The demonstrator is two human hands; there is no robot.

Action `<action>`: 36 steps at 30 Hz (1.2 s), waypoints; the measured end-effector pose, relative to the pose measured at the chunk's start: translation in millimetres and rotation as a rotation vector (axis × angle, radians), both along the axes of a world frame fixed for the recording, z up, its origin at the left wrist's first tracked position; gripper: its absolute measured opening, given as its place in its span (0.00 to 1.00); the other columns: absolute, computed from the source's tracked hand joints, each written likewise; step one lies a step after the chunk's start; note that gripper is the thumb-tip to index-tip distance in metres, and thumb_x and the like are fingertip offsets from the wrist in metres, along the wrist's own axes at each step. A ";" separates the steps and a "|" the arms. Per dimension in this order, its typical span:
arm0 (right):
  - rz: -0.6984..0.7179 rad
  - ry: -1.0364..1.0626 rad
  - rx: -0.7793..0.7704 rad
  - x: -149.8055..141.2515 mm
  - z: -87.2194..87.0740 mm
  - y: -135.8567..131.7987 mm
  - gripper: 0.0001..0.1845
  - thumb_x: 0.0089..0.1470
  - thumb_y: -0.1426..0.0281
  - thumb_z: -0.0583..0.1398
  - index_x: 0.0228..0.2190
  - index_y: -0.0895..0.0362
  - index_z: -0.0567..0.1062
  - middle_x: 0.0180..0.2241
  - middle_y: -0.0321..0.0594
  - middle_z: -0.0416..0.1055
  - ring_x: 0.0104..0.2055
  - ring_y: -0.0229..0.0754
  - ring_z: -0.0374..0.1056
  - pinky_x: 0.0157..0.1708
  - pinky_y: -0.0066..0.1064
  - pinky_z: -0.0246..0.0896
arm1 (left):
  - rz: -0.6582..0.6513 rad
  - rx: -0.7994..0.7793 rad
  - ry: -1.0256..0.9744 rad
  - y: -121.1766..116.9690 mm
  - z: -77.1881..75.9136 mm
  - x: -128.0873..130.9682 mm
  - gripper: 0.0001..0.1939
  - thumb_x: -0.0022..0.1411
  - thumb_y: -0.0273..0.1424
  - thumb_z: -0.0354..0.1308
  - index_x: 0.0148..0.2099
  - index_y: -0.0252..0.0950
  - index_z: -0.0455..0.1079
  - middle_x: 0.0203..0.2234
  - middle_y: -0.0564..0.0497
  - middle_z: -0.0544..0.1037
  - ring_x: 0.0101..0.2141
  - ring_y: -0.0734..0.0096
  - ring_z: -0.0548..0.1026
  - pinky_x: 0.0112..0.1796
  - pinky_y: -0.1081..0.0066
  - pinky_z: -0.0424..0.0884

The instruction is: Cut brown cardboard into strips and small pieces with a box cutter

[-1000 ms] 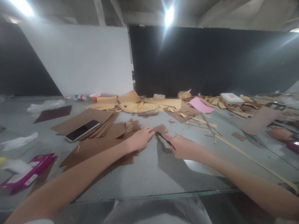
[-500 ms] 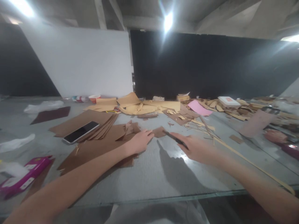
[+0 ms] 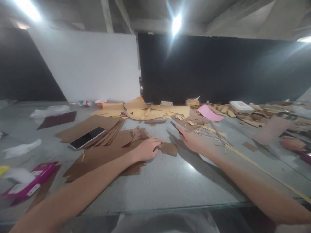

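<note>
My left hand (image 3: 150, 149) rests low over the table with its fingers curled at the edge of a small brown piece of sheet material (image 3: 170, 149). The piece juts out to the right of the fingertips. My right hand (image 3: 190, 139) is closed around a slim dark tool (image 3: 175, 126), whose tip points forward and to the left, apart from the small piece. Blur hides the tool's exact kind. Beside and under my left forearm lie larger brown sheets (image 3: 97, 161), with crumpled brown scraps (image 3: 138, 134) on top.
A phone (image 3: 87, 137) lies on stacked brown sheets (image 3: 73, 129). Nearer left is a magenta object (image 3: 36, 181). Tan sheets (image 3: 157, 111), a pink sheet (image 3: 210, 113) and a white box (image 3: 241, 106) line the back. A long tan strip (image 3: 262, 166) crosses the right side. Another person's hand (image 3: 293, 143) shows far right.
My right hand has moved forward with the dark tool, away from the small brown piece. That piece has shifted nearer and turned while staying at my left fingertips. The view has shifted slightly.
</note>
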State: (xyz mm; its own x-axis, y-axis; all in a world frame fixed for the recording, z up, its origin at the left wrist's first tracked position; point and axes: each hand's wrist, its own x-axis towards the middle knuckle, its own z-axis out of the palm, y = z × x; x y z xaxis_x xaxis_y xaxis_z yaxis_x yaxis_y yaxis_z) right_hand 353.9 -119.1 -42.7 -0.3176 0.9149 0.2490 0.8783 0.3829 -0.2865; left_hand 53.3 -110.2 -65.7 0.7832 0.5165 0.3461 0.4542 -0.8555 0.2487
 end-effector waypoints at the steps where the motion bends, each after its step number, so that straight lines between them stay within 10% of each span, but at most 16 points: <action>1: -0.004 -0.012 -0.026 3.2 -5.8 1.9 0.34 0.73 0.66 0.46 0.75 0.54 0.53 0.50 0.54 0.78 0.45 0.54 0.76 0.48 0.41 0.65 | -0.004 -0.020 -0.026 -1.4 0.7 0.4 0.10 0.66 0.20 0.53 0.43 0.37 0.72 0.50 0.43 0.81 0.53 0.58 0.76 0.56 0.59 0.71; 9: 0.033 -0.219 0.104 16.8 -28.4 3.4 0.36 0.67 0.77 0.51 0.73 0.54 0.59 0.52 0.56 0.71 0.51 0.55 0.69 0.53 0.43 0.60 | 0.148 -0.083 -0.039 -1.7 2.7 1.6 0.22 0.70 0.44 0.62 0.58 0.36 0.69 0.57 0.40 0.73 0.59 0.50 0.67 0.61 0.51 0.66; 18: 0.135 -0.131 0.115 -9.3 -28.5 -3.9 0.27 0.68 0.75 0.49 0.63 0.54 0.73 0.66 0.55 0.65 0.66 0.56 0.58 0.62 0.53 0.53 | 0.159 -0.255 -0.131 4.9 -0.8 1.9 0.17 0.65 0.40 0.68 0.48 0.37 0.69 0.50 0.43 0.75 0.54 0.54 0.71 0.56 0.56 0.68; 25: 0.170 0.403 -0.084 -21.1 -15.4 -20.0 0.28 0.73 0.65 0.43 0.60 0.55 0.76 0.52 0.48 0.79 0.54 0.49 0.71 0.61 0.48 0.57 | 0.188 -0.384 -0.182 -4.7 8.5 4.7 0.11 0.68 0.39 0.64 0.44 0.37 0.73 0.39 0.49 0.81 0.39 0.61 0.76 0.42 0.65 0.69; 30: 0.201 0.393 -0.115 -30.8 -7.1 -33.3 0.27 0.68 0.48 0.56 0.53 0.53 0.80 0.48 0.45 0.81 0.52 0.52 0.70 0.58 0.46 0.60 | 0.178 -0.444 -0.204 -12.0 10.6 8.4 0.10 0.66 0.39 0.64 0.44 0.37 0.75 0.38 0.50 0.82 0.38 0.61 0.77 0.40 0.67 0.68; 36: 0.208 0.595 -0.182 -40.2 -13.2 -31.4 0.19 0.66 0.54 0.59 0.41 0.56 0.81 0.36 0.40 0.80 0.37 0.43 0.72 0.39 0.33 0.64 | 0.173 -0.590 -0.349 -21.3 11.7 12.6 0.18 0.65 0.40 0.66 0.54 0.39 0.73 0.39 0.51 0.84 0.39 0.62 0.79 0.40 0.69 0.70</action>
State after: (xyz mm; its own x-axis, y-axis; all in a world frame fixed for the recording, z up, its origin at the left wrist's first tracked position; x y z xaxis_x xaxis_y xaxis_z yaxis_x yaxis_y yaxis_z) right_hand 313.7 -150.5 -55.9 -0.3483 0.8933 0.2841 0.4625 0.4274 -0.7768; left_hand 65.9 -131.5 -54.0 0.5671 0.8023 0.1864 0.3807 -0.4561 0.8044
